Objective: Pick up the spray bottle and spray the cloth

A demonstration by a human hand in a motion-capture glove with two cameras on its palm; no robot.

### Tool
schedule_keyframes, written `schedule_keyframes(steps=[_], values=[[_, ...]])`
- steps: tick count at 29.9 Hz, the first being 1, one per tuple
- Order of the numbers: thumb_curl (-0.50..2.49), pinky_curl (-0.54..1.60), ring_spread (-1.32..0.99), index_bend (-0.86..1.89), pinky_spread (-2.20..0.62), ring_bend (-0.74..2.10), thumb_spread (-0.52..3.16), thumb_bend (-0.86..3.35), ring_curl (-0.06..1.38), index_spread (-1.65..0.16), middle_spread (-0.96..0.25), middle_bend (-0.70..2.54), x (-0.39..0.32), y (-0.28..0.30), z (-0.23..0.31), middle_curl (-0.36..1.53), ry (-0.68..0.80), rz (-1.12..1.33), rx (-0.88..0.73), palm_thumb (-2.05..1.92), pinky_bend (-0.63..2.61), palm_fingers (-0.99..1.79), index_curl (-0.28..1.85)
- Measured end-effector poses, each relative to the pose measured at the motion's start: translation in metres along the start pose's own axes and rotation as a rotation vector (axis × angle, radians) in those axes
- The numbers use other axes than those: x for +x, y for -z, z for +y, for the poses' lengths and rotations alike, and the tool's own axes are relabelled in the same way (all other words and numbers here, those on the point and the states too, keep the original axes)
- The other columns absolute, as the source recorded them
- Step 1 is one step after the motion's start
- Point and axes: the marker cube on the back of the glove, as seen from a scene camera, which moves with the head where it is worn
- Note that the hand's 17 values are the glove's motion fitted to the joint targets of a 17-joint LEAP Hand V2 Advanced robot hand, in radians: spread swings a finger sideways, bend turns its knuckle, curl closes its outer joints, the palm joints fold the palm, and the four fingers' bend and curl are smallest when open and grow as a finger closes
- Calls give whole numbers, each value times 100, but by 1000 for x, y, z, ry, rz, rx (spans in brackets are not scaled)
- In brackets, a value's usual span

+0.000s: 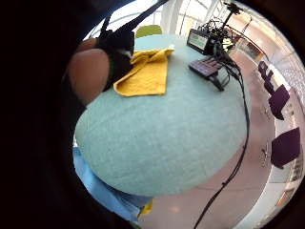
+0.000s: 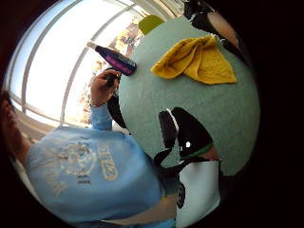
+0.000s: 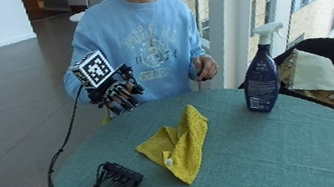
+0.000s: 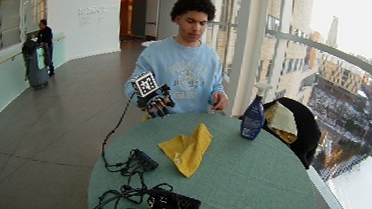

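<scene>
Upright on the round teal desk point(image 3: 311, 151), the dark blue spray bottle point(image 3: 262, 83) stands near the rim at about two o'clock from the desk's middle, its white trigger head point(image 3: 267, 32) topmost; its label is too small to read. At the desk's middle lies the yellow cloth point(image 3: 179, 147), folded and rumpled, one end reaching toward the person at twelve o'clock; bottle and cloth are well apart. The gloved right hand point(image 3: 116, 92) hangs in the air just beyond the desk's rim at about ten o'clock from the cloth, touching nothing, its grip slack, the fingers loosely curled downward and holding nothing. In the thumb side palm view the bottle appears only at the desk's far rim, small, beside the person's bare left hand point(image 3: 205, 67), which is raised near the chest and seems to pinch something small and dark that cannot be made out. At about seven o'clock a black box point(image 3: 122, 172) sits on the desk, partly cut off with its neighbouring gear.
</scene>
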Motion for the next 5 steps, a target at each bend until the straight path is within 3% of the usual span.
schedule_keyframes(steps=[5], values=[[39,36,-1,12,24,37,111,-2,35,-39,-8,26,9,1,5,43,-12,6,-21,70,28,68,21]])
